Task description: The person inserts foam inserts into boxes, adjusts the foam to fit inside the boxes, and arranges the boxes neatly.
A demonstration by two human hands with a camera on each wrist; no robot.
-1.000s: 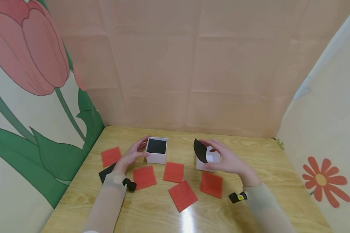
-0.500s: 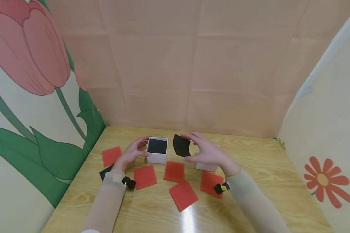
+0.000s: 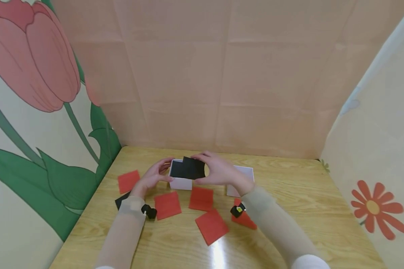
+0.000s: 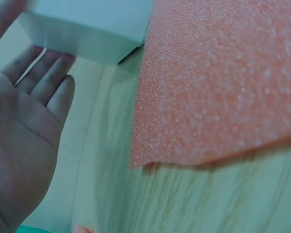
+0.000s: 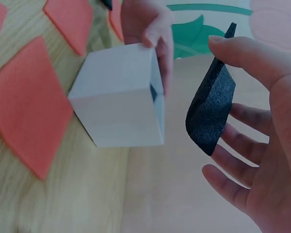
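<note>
My right hand (image 3: 211, 170) pinches a black foam square (image 3: 192, 168) and holds it tilted over the open top of a white box (image 3: 181, 182), partly covering the black piece inside. In the right wrist view the black foam square (image 5: 211, 111) stands on edge between thumb and fingers of the right hand (image 5: 262, 160), just beside the white box (image 5: 116, 97). My left hand (image 3: 156, 173) holds the box's left side, thumb at the front and fingers behind. The left wrist view shows the left hand's (image 4: 24, 145) palm with fairly straight fingers next to the white box (image 4: 92, 29).
A second white box (image 3: 245, 173) stands right of my right hand. Several red foam squares (image 3: 211, 226) lie on the wooden table (image 3: 323, 209), and one black square (image 3: 120, 200) shows by my left wrist. Paper walls close in the back and both sides.
My right hand has carried the black square leftward from the right box to above the left box. The left hand has stayed on the left box.
</note>
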